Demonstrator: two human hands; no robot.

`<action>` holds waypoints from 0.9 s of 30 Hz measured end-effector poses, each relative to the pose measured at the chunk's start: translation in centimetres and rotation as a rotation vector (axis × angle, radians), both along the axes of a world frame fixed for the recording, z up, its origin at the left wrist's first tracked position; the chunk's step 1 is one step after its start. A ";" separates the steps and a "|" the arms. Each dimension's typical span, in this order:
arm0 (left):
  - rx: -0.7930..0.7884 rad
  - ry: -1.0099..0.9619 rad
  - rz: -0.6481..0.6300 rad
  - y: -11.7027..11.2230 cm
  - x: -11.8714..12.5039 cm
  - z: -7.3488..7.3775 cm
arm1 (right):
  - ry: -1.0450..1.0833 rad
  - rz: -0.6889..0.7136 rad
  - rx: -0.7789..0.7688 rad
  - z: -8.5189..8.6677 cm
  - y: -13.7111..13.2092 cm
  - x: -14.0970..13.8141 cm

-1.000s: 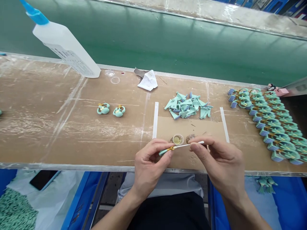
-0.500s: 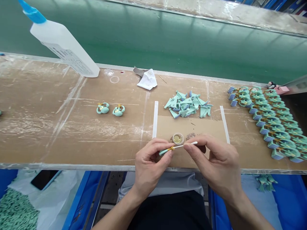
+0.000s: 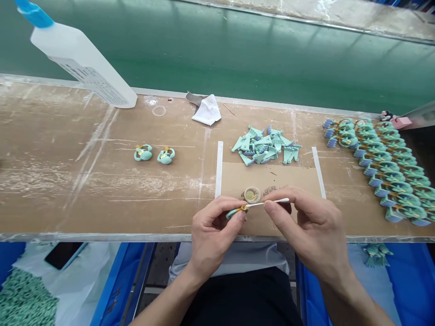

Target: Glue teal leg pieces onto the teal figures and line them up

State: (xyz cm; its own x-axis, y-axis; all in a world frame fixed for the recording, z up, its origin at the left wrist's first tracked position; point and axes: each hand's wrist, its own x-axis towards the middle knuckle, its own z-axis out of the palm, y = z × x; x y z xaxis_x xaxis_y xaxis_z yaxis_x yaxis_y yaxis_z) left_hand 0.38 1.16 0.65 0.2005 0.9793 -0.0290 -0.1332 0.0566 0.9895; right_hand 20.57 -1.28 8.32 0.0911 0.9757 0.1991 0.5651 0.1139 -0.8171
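My left hand (image 3: 215, 231) pinches a small mint-green and mustard figurine piece (image 3: 234, 213) between thumb and fingers. In my right hand (image 3: 306, 222) a white cotton swab (image 3: 260, 203) is gripped near its middle. The swab's left tip meets the mustard end of the piece; its other tip points right. Just beyond the fingers stands a small round cup (image 3: 252, 195) holding yellowish liquid. A pile of mint-green leg pieces with bluish ends (image 3: 265, 146) lies behind the cup. Two mint-green figurine upper bodies (image 3: 143, 153) sit apart on the left.
Rows of assembled figurines (image 3: 390, 174) fill the right side. A white bottle with a blue cap (image 3: 84, 68) stands back left, near a crumpled white cloth (image 3: 208, 111). Below the table edge are blue bins (image 3: 113, 280); a phone (image 3: 65, 255) lies in the left one.
My right hand has shifted slightly right with the swab, whose left tip stays at the piece. The piece has turned a little in my left hand. The camera view has shifted slightly.
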 end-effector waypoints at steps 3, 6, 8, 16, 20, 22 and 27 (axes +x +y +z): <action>-0.010 -0.002 -0.005 0.0 -0.1 0.0 | -0.001 0.004 -0.002 -0.2 0.0 -0.1; -0.010 -0.001 -0.009 0.0 0.0 0.0 | -0.013 0.014 0.003 -0.2 0.0 -0.2; -0.005 -0.002 -0.014 0.0 0.0 0.0 | -0.019 0.018 0.004 -0.2 0.1 -0.2; 0.009 0.001 -0.018 0.0 0.0 -0.1 | -0.007 0.026 0.001 -0.3 0.2 -0.3; 0.023 0.006 -0.014 0.0 -0.1 -0.1 | -0.013 0.040 0.003 -0.2 0.1 -0.2; 0.031 0.008 -0.014 0.0 -0.1 0.0 | -0.016 0.050 0.007 0.0 0.1 -0.2; 0.042 0.005 -0.002 0.1 0.1 -0.1 | -0.033 0.075 0.035 0.3 0.1 -0.1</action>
State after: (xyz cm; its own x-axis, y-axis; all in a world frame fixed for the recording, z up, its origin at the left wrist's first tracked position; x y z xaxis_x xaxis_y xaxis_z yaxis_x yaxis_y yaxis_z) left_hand 0.45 1.22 0.53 0.2025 0.9792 0.0108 -0.1283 0.0156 0.9916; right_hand 20.47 -1.15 8.62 0.0108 0.9720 0.2348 0.5805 0.1851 -0.7930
